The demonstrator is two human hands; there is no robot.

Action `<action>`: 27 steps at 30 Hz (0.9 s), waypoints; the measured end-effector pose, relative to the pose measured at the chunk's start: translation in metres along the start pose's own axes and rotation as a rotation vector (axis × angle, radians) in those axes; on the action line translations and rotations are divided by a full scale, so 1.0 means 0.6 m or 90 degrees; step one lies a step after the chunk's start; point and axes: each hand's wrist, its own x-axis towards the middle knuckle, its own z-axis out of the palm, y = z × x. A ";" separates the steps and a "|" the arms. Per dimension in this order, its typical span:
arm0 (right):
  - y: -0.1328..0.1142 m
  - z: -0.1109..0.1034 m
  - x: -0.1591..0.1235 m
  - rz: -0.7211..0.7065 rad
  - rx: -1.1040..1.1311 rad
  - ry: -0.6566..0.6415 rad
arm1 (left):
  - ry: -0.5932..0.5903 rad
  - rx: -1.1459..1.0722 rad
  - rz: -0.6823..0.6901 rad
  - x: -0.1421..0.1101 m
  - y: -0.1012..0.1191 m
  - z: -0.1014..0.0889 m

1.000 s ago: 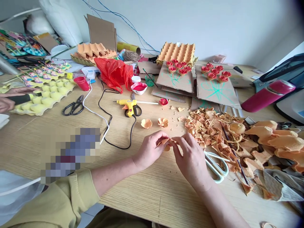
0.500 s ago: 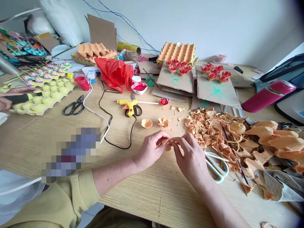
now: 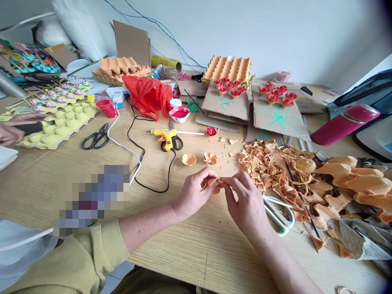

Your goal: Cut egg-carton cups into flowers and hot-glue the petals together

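Between my two hands is an orange egg-carton flower piece (image 3: 213,182), its petals partly hidden by my fingers. My left hand (image 3: 196,192) grips it from the left, thumb and fingers closed. From the right, my right hand (image 3: 246,204) pinches a petal edge at its fingertips. Just beyond my hands, two orange carton flower cups (image 3: 189,159) sit side by side on the wooden table (image 3: 171,253). White-handled scissors (image 3: 280,216) lie beside my right wrist, close to a heap of orange carton scraps (image 3: 263,163).
A yellow glue gun (image 3: 167,136), a red flower (image 3: 210,131) and a bowl of red paint (image 3: 179,113) are ahead. Red flowers stand on cardboard (image 3: 280,116) at the back right, near a pink bottle (image 3: 344,124). At left, another person's hands (image 3: 15,126) touch a yellow egg tray (image 3: 61,130).
My hands stay almost in place around the flower piece, with only slight finger movement. At the left, the other person's hands have shifted a little over the yellow tray.
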 end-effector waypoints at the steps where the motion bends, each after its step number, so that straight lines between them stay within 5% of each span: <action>1: 0.000 0.001 0.000 0.002 0.010 0.000 | 0.001 -0.006 0.000 0.000 -0.001 0.000; 10: 0.003 0.006 -0.002 -0.052 -0.097 0.002 | -0.027 0.010 -0.035 0.000 -0.018 0.001; 20: 0.002 0.003 0.001 0.013 0.027 0.006 | -0.007 -0.007 -0.013 -0.001 -0.009 0.001; 27: 0.004 0.001 0.002 -0.053 -0.073 0.010 | -0.013 -0.036 -0.024 0.003 -0.012 0.003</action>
